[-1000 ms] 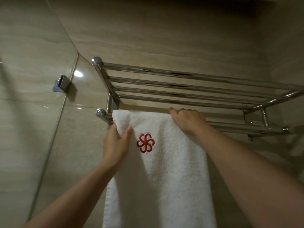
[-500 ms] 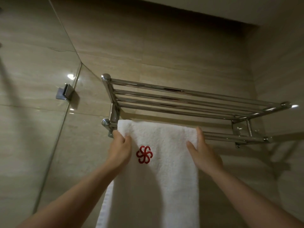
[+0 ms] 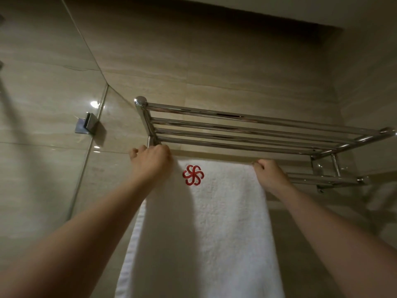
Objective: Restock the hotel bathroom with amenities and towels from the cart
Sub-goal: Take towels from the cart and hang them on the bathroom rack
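Towel, white and thick, hangs folded over the lower bar of a chrome towel rack fixed to the beige tiled wall. It covers the left part of that bar, and its front layer drops straight down past the bottom of the view. A red embroidered emblem sits near the top fold, closer to the towel's left edge.

The left hand is at the towel's top left corner, just under the left end of the rack's upper shelf of parallel bars. Its fingers are curled together over the fold, gripping the cloth there. The right hand is at the top right corner of the towel, its fingers likewise curled over the fold, with the knuckles facing the camera. The fingertips of both hands are hidden behind the fold, so it is hard to say whether they also wrap the bar itself. Both bare forearms reach up from the lower corners of the view, the left one crossing the towel's left edge.

The right part of the lower bar is bare. To the left of the rack, a glass panel meets the wall, held by a small metal clamp.
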Demonstrator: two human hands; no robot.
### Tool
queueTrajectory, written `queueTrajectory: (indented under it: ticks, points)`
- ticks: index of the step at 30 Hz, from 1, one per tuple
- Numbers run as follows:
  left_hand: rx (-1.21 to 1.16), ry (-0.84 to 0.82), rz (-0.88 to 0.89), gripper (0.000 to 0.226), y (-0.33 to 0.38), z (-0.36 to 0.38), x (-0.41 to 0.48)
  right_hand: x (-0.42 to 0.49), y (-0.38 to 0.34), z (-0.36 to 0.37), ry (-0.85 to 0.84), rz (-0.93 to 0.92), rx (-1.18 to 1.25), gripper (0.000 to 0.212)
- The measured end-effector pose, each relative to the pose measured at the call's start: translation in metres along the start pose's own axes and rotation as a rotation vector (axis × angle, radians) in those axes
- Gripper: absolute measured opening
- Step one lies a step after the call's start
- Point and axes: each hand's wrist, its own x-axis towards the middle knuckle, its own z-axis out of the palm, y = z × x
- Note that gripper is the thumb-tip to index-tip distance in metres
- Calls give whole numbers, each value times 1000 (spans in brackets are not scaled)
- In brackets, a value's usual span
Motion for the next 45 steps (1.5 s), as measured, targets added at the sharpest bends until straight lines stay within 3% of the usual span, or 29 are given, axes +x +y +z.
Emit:
queueTrajectory:
  ticks: [4,15,19,23,27,30,32,34,36,41,45]
  points:
    - [177,24,55,44,1,8,-9,0,1,-1,-39,3,-275,56]
    - [172,-5,128,46,-6,19,-27,-3,-3,-12,-98,-12,-341,59]
    - [135,78,193,58,-7,25,-33,-21,-7,-20,-14,-158,-369,53]
    - [80,138,433,66,6,28,-56,-53,-6,-14,68,-343,-526,49]
    - [-5,39,586,62,30,31,-88,-83,-1,-14,27,-367,-571,47]
    - [-35,-20,603,46,44,30,-117,-109,7,-18,-7,-381,-575,45]
    - [-23,-103,611,49,51,27,-137,-128,12,-29,-33,-397,-584,43]
    - [-26,-184,621,59,61,17,-154,-148,17,-50,-73,-414,-616,54]
    - [-41,-271,597,51,74,0,-168,-167,23,-76,-102,-421,-632,67]
    - [-231,-557,547,35,120,-49,-201,-222,40,-155,-114,-337,-551,32]
    - [-319,-644,621,30,174,-85,-245,-274,55,-223,-213,-301,-601,31]
